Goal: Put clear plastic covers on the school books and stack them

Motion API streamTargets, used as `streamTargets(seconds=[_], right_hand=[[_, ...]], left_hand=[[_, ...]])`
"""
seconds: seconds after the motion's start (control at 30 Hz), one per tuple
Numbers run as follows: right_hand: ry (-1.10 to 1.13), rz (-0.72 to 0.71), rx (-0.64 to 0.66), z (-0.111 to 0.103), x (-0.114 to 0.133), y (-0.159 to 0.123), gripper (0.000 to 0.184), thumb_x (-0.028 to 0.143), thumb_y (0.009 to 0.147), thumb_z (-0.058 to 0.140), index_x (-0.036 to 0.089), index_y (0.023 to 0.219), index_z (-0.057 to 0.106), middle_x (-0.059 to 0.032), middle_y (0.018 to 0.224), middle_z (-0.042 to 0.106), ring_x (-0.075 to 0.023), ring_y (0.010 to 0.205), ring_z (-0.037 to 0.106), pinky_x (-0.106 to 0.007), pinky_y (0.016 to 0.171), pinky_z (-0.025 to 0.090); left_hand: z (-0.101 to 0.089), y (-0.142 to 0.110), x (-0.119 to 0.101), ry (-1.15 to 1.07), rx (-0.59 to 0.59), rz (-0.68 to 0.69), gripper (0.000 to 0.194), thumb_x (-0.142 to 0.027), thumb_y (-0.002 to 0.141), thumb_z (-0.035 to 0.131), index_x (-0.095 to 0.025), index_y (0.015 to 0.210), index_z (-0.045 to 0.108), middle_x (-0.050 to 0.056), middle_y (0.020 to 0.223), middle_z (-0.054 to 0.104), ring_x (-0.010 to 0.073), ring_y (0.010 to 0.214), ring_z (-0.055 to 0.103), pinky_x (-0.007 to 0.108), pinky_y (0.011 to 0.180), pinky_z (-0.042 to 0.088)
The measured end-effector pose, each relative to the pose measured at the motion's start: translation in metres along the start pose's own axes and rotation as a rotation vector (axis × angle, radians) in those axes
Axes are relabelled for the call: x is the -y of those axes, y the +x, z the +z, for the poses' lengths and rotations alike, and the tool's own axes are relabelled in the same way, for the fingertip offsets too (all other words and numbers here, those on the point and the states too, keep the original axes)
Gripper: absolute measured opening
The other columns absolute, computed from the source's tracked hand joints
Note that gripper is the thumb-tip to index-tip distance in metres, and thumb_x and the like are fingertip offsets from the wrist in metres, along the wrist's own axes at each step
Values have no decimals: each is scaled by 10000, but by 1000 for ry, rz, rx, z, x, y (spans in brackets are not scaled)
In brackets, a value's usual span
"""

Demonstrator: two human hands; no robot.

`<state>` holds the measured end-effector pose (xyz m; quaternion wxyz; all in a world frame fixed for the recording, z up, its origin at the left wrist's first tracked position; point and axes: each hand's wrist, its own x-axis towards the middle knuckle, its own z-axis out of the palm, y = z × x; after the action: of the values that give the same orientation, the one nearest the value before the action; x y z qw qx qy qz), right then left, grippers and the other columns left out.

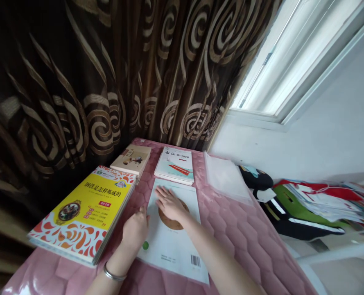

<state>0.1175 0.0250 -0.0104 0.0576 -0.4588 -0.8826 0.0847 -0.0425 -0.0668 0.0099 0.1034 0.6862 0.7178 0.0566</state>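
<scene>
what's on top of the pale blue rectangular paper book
The right hand lies on the book, the left hand at its edge. The round brown picture is partly hidden under the right hand.

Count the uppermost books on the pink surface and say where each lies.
4: the yellow book at left, the tan book behind it, the white book at far middle, the pale book under the right hand. Others may be hidden beneath.

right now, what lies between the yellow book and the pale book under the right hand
In the head view, the left hand and pink quilted cover lie between the yellow book and the pale book.
</scene>
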Motion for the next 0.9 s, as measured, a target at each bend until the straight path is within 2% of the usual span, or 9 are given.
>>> streamTargets(seconds=[0.13, 0.23, 0.33, 0.43, 0.47, 0.57, 0.67, 0.77, 0.9], right_hand=[[-22, 141, 25, -7, -9, 40, 546, 371, 1015, 238, 151, 1514, 272, -49, 1589, 189, -210, 1478, 146, -433, 1204, 104], [-26, 188, 12, -3, 1, 45, 575, 384, 1013, 220, 109, 1517, 246, -83, 1592, 170, -235, 1480, 129, -454, 1201, 92], [-18, 165, -28, 5, 12, 29, 621, 438, 1012, 165, 86, 1516, 243, -101, 1592, 161, -239, 1482, 109, -435, 1203, 93], [-16, 116, -46, 4, 1, 3, 656, 473, 1006, 123, 77, 1512, 256, -98, 1590, 159, -216, 1483, 95, -401, 1209, 83], [-24, 151, -29, 1, -10, -6, 666, 482, 1004, 127, 69, 1511, 256, -103, 1589, 154, -211, 1483, 96, -396, 1209, 87], [-61, 394, 24, -10, -48, -26, 674, 465, 1004, 142, 28, 1513, 202, -120, 1594, 113, -226, 1482, 84, -411, 1204, 124], [-133, 462, 17, -16, -69, -38, 644, 428, 1007, 153, 33, 1514, 199, -120, 1594, 114, -225, 1482, 97, -436, 1205, 103], [-181, 452, 4, -13, -57, -48, 675, 470, 1003, 168, 23, 1507, 223, -152, 1579, 154, -244, 1481, 105, -477, 1205, 47], [-115, 344, 10, -3, -11, -66, 710, 505, 996, 202, 8, 1503, 223, -175, 1577, 116, -275, 1478, 64, -471, 1208, 66]], left_hand=[[-3, -1, 0, -23, 38, -9, 286, -206, 964, 404, -84, 1168, 562, 168, 951, 726, 253, 874, 719, 281, 639, 503], [-3, -2, 0, -29, 27, -2, 281, -183, 965, 392, -83, 1165, 561, 174, 1005, 708, 240, 931, 705, 272, 685, 498], [-3, -1, -1, -44, 5, -2, 228, -182, 958, 415, -97, 1083, 586, 168, 1050, 687, 222, 956, 691, 259, 717, 494], [-3, 0, 0, -59, 5, -7, 204, -191, 951, 448, -106, 1076, 586, 156, 1052, 684, 210, 960, 688, 247, 736, 494], [-3, 0, 0, -63, 5, -6, 204, -189, 949, 456, -106, 1083, 584, 155, 1056, 684, 208, 970, 686, 244, 745, 494], [-3, 1, 1, -73, 11, -9, 200, -190, 937, 484, -103, 1085, 587, 155, 1058, 688, 210, 976, 686, 247, 754, 494], [-4, 3, 3, -108, 14, -11, 177, -193, 920, 522, -111, 1056, 601, 144, 1023, 703, 209, 952, 693, 248, 751, 486], [-6, 5, 7, -162, 2, -7, 154, -210, 899, 566, -137, 1021, 623, 122, 991, 721, 202, 934, 695, 246, 762, 472], [-8, 9, 12, -237, -11, 2, 138, -235, 874, 610, -157, 977, 657, 98, 955, 740, 195, 905, 698, 242, 757, 457]])
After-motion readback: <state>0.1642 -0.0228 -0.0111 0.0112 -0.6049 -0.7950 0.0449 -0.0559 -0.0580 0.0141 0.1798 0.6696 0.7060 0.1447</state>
